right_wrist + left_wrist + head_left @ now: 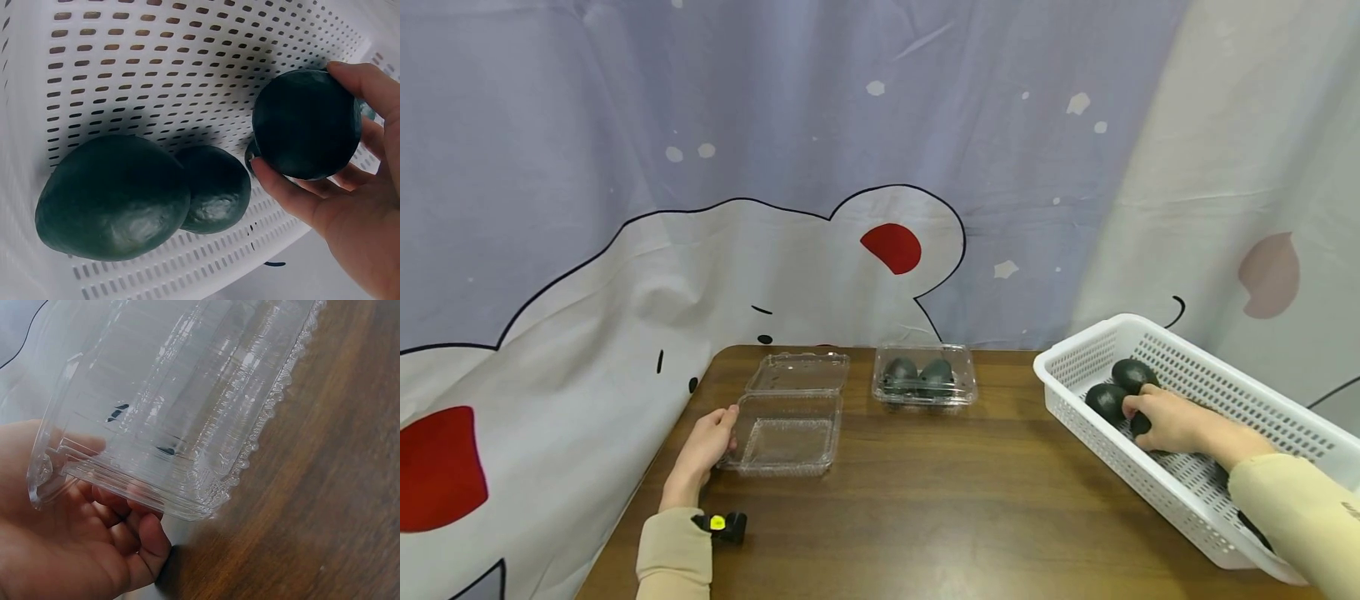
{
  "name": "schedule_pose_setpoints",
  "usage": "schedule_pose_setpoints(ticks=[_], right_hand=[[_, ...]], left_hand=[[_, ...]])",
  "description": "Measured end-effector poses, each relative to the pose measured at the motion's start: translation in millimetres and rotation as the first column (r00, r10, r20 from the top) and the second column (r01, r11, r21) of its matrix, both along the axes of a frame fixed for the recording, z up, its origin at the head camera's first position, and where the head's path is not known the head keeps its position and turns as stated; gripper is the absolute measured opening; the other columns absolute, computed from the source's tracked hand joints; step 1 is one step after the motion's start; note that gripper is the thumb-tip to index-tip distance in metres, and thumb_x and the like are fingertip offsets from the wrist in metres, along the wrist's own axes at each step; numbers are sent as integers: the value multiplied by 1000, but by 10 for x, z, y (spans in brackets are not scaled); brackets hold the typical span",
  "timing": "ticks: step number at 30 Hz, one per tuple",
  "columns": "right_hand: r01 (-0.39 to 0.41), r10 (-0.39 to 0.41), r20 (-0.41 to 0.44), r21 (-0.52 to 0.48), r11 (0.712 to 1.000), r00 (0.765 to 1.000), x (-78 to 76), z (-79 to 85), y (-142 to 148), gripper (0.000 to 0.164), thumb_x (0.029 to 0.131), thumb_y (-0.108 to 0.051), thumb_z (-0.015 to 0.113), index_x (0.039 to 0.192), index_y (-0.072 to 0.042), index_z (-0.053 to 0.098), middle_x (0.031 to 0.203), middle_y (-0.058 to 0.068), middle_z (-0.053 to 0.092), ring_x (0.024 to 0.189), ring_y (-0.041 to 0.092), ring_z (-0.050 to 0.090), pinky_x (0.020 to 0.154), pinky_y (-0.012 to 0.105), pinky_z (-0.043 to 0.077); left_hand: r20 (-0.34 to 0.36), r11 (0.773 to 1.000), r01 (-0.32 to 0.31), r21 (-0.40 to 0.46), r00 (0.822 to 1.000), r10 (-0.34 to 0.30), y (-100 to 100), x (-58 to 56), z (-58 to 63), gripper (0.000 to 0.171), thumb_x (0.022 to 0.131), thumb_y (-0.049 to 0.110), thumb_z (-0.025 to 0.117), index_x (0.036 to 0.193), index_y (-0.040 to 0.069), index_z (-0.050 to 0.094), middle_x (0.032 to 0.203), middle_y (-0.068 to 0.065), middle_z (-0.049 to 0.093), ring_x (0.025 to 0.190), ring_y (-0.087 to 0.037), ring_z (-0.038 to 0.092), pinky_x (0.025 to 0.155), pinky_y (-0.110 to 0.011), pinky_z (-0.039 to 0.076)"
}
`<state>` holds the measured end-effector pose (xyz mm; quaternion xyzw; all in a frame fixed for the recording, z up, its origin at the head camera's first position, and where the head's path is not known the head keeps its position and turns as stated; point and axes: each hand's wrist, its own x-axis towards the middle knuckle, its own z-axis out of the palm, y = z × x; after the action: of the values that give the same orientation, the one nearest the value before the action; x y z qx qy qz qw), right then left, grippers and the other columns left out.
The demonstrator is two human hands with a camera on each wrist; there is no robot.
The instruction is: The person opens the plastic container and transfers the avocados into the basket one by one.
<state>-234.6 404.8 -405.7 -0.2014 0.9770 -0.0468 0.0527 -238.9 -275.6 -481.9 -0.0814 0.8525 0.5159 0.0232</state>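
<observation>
My right hand (1172, 425) is down inside the long white perforated plastic basket (1116, 462) at the right of the table, thumb and fingers curved round one dark green, smooth, rounded fruit (306, 125). They part only as wide as the fruit needs, and I have a grip on its sides. In the right wrist view, two more dark green fruits lie in the basket near my fingertips: a larger egg-shaped fruit (112, 197) and, overlapped by it, a rounder fruit (215, 190). A bit of something dark shows behind the one I hold, too hidden to make out

My left hand (703, 446) is well apart from the right, at the left side of the table. Its fingers are bent in at the near-left edge of an open clear plastic clamshell box (790, 437), pinching the rim, with part of the hand seen through the plastic. The box's clear lid (799, 372) is folded back on the far side

Between the open box and the basket, near the far table edge, sits a closed clear plastic box (925, 398) with two dark green fruits (936, 375) side by side inside. All this rests on a brown wood-grain table (925, 517), before a grey-blue and white cartoon-print curtain (775, 125)
</observation>
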Motion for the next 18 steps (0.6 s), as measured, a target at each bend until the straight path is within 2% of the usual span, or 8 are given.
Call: schedule_pose_setpoints(ticks=[11,18], right_hand=[[5,-5,3,-3,1000,1000,41,-31,22,34,69,-16,82,96,-7,63,92,11,53,78,25,53,69,47,47],[12,-12,10,-6,1000,1000,58,-10,13,39,68,-19,84,100,-7,63,95,13,54,82,28,55,72,50,48]], left_hand=[[9,1000,0,0,1000,0,16,12,26,43,107,39,33,92,1,46,85,-10,48,79,-23,51,71,-36,39],[2,1000,-3,6,1000,3,1,12,4,47,106,45,33,87,3,44,81,-8,48,76,-22,49,69,-35,38]])
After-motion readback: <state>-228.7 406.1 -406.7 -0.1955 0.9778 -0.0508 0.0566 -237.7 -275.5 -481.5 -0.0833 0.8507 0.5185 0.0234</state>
